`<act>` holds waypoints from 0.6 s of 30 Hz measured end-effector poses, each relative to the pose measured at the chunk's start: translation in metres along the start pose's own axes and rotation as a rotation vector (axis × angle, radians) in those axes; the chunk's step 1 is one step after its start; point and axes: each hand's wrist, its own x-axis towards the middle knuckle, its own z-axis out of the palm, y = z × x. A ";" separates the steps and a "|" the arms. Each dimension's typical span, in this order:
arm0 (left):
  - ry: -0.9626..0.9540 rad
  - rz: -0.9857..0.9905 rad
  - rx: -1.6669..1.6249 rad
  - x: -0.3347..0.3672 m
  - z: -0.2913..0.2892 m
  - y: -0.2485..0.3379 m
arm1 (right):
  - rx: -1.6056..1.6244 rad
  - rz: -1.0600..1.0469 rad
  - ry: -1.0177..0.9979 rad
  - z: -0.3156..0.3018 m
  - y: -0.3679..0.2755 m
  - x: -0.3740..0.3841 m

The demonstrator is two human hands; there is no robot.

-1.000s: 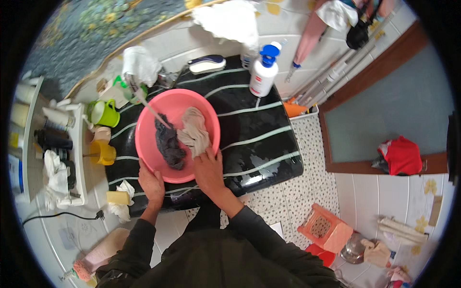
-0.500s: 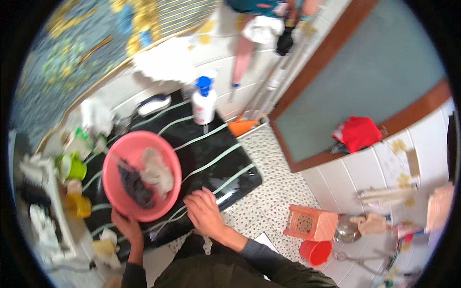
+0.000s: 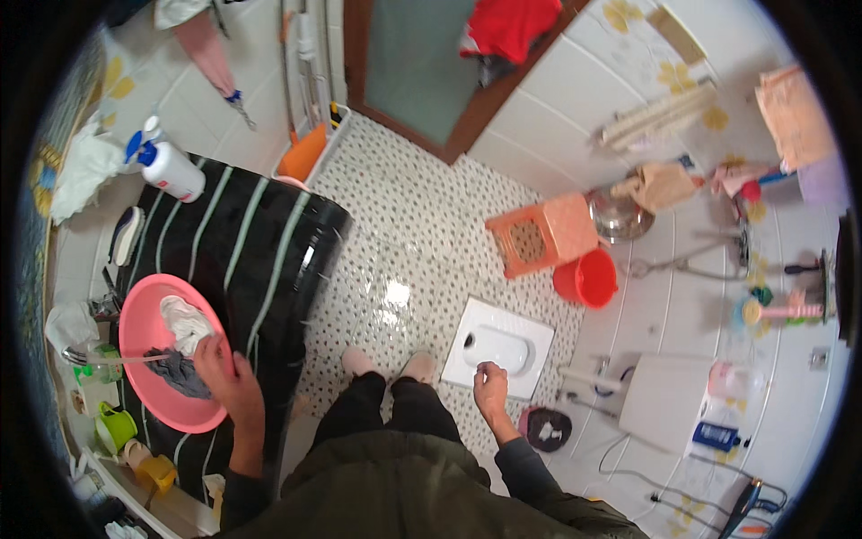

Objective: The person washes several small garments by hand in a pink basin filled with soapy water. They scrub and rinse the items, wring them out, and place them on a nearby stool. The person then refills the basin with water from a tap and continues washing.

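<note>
A pink basin (image 3: 154, 409) stands on the black counter with pale wavy stripes (image 3: 241, 301). Inside it lie a white cloth (image 3: 186, 323) and a dark grey cloth (image 3: 182, 373). My left hand (image 3: 232, 388) is at the basin's right side, its fingers over the rim beside the white cloth and the thumb outside. A pale thin streak, water or a tube, runs from the spout (image 3: 75, 357) to the grey cloth. My right hand (image 3: 491, 392) hangs over the floor near the squat toilet, fingers curled in, with nothing visible in it.
A white pump bottle (image 3: 175, 172) and a brush (image 3: 127, 235) are at the counter's far end. Green (image 3: 115, 428) and yellow (image 3: 159, 472) cups line its left side. On the speckled floor are a squat toilet (image 3: 458, 368), a pink stool (image 3: 566, 232), a red bucket (image 3: 588, 280) and a bin (image 3: 548, 429).
The view has swung right. My left hand has gone from the basin's near edge to its right rim. My right hand has left the counter's edge and moved right, over the floor.
</note>
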 end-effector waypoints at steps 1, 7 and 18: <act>-0.057 0.042 -0.031 0.001 0.004 0.021 | -0.031 0.065 -0.027 0.007 0.020 -0.023; -0.151 0.101 -0.158 -0.018 0.041 0.079 | -0.100 0.349 -0.102 0.024 0.139 -0.119; -0.330 0.084 -0.183 -0.057 0.073 0.152 | 0.152 0.681 -0.259 0.027 0.220 -0.147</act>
